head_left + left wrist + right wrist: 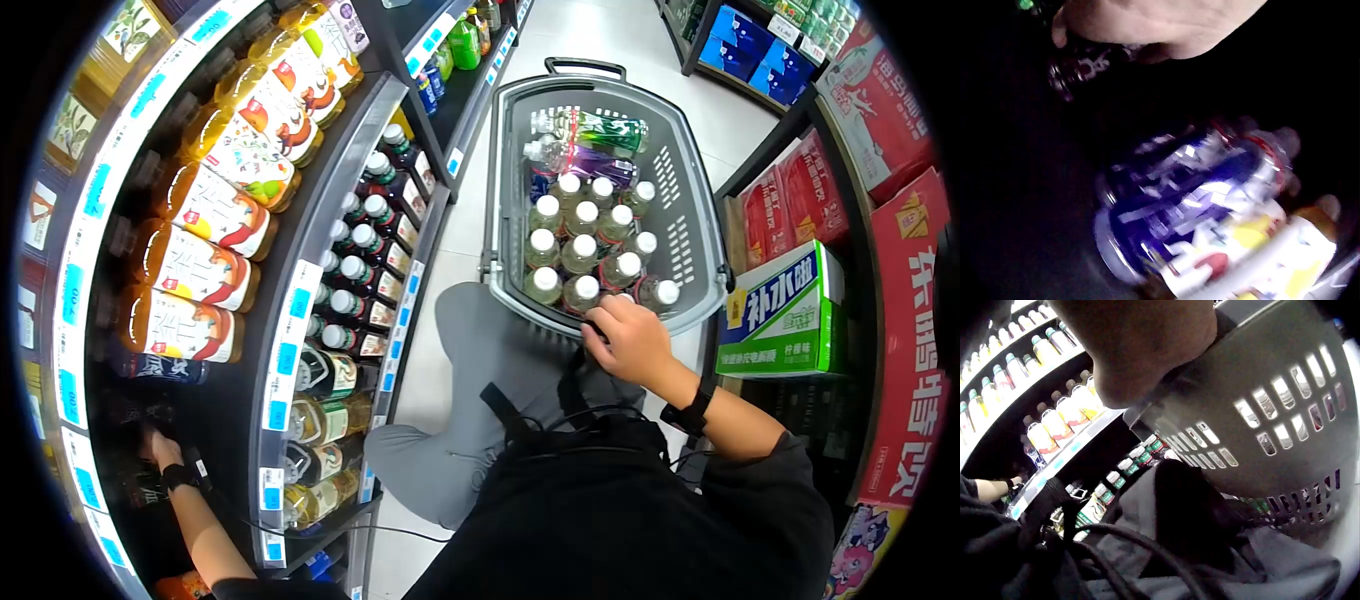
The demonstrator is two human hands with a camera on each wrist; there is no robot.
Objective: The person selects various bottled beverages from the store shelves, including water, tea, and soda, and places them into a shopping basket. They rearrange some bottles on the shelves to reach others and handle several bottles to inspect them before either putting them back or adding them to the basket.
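Note:
My left hand [158, 447] reaches into a dark gap on the left shelf. In the left wrist view that hand [1160, 25] lies right over a dark bottle [1088, 69] with pale lettering; its fingers are mostly hidden. Blue-labelled bottles [1179, 187] lie beside it, blurred. My right hand [630, 340] grips the near rim of a grey shopping basket [705, 240], thumb on the outer side, fingers over the edge by a white cap. Several clear white-capped bottles [580, 255] stand in the basket. Behind them lie a green-labelled bottle [610, 132] and a purple-labelled bottle [600, 167].
Amber bottles with white labels [205, 270] line the left shelf above the dark gap. Dark bottles [365, 270] fill the shelf below. A green and white carton [785, 310] and red cartons [905, 340] stand on the right. A black cord [350, 537] crosses near the left arm.

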